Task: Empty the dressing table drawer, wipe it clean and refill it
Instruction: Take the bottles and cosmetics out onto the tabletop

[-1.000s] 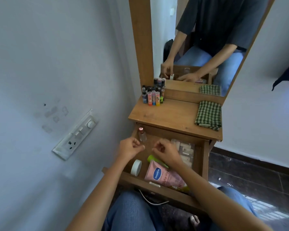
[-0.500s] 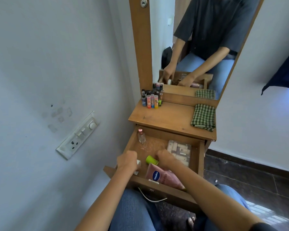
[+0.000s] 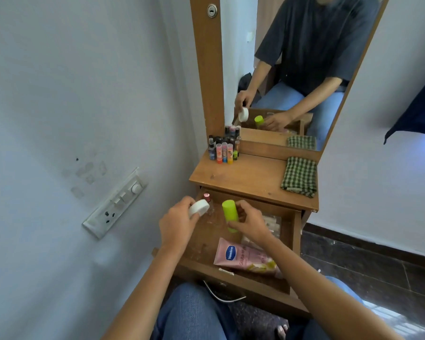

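Over the drawer, L hand gripped a jar, R hand a tube; best set both upright beside the lipsticks.

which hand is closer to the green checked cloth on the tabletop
Right. The right hand, holding the lime green tube, is over the drawer below and left of the green checked cloth; the left hand, holding the white jar, is farther left.

Bare forearms, blue jeans — dark short-sleeved shirt.
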Demonstrator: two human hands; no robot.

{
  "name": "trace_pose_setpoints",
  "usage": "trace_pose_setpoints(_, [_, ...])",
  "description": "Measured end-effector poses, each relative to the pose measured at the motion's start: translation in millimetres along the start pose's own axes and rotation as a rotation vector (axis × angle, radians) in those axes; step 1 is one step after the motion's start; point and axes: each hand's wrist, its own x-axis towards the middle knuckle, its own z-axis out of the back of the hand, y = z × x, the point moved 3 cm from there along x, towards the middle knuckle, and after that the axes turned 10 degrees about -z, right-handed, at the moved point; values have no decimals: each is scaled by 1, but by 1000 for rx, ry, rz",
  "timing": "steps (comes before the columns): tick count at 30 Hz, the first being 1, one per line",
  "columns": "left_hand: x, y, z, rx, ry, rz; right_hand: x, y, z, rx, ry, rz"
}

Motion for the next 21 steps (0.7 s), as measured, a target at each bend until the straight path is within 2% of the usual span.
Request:
trace_pose_setpoints(2, [8,1,1,-76,-107,6,3,14,12,54,-75,46])
trace_pose_setpoints(6, [33,-4,-5,-120,-193,2,22,42,29,168,-143,74])
trace_pose_setpoints(13, [87,-23,-25,-10,-117,-57,67,58,46,158,-269,150])
trace_pose_setpoints(16, [97,-26,-34,64,-79,-72,77,53,47,125,-276,148])
trace_pose_setpoints(21, [102,-16,-48,46,-62,-62,92,43,45,105,-279,109])
